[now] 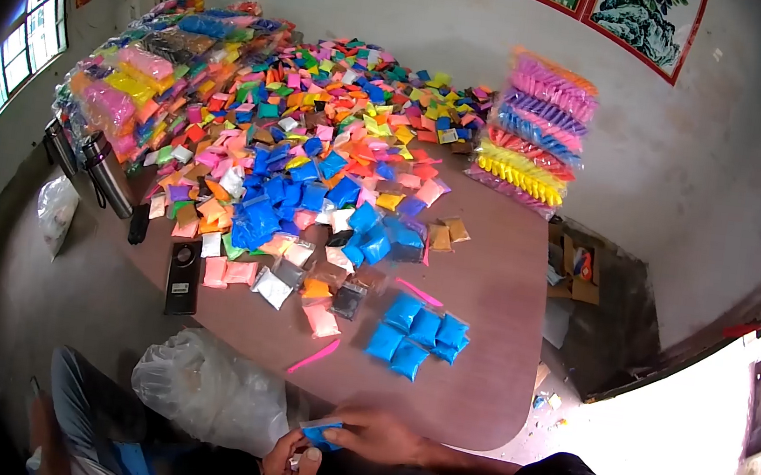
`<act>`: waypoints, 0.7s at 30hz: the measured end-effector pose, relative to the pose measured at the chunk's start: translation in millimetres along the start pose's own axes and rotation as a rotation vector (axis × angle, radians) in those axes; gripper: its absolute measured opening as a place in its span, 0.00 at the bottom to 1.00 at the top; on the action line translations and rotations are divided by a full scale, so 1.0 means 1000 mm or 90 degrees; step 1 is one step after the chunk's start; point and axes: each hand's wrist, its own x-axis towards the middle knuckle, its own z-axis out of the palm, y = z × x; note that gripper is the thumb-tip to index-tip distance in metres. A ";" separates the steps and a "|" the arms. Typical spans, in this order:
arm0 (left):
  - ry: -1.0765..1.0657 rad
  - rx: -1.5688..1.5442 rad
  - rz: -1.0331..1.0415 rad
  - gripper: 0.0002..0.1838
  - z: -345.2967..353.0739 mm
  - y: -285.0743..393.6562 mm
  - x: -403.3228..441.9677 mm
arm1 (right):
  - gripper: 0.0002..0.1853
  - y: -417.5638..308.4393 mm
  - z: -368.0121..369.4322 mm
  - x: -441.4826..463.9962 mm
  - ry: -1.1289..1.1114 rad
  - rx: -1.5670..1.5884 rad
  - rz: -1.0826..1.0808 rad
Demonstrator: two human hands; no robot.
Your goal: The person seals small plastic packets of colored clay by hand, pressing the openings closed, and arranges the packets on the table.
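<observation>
My right hand (374, 435) pinches a small blue packet (319, 433) over my lap, just off the table's front edge. Curled beside the packet's left end is my left hand (290, 467), its thumb raised and a small whitish bit showing between the fingers; what that bit is I cannot make out. On the table in front of them lies a cluster of several blue packets (420, 327), laid side by side. Two pink plastic sticks, one near stick (314, 357) and one far stick (419, 293), lie around that cluster.
A large heap of colourful packets (318, 127) covers the back of the table (477, 380). Bundled bags (538, 129) are stacked at right. A black box-like device (182, 279) and a steel flask (108, 175) stand left. A clear plastic bag (208, 391) hangs below; a person's leg (90, 401) shows beside it.
</observation>
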 end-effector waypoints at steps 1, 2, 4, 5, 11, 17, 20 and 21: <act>0.001 -0.001 0.000 0.15 0.001 -0.004 -0.001 | 0.14 -0.002 0.000 -0.001 -0.010 -0.010 0.039; 0.012 0.007 -0.020 0.14 0.002 -0.008 -0.003 | 0.14 -0.003 0.001 -0.002 -0.011 -0.011 0.040; 0.022 0.015 -0.040 0.13 0.002 -0.019 -0.006 | 0.15 -0.004 0.003 -0.003 -0.005 -0.062 0.101; 0.018 0.027 -0.090 0.13 0.001 -0.025 -0.007 | 0.15 -0.005 0.003 -0.004 -0.005 -0.061 0.102; 0.054 -0.003 -0.067 0.14 0.005 -0.023 -0.004 | 0.15 0.007 0.009 -0.007 0.012 0.041 0.082; 0.114 -0.253 -0.118 0.07 0.014 -0.028 -0.006 | 0.09 0.014 0.018 -0.007 0.002 -0.017 0.038; 0.096 -0.157 -0.101 0.07 0.007 -0.026 -0.005 | 0.06 0.013 0.025 -0.005 0.047 0.144 0.143; 0.088 -0.149 -0.102 0.08 0.008 -0.021 -0.005 | 0.06 0.014 0.027 -0.004 0.027 0.157 0.140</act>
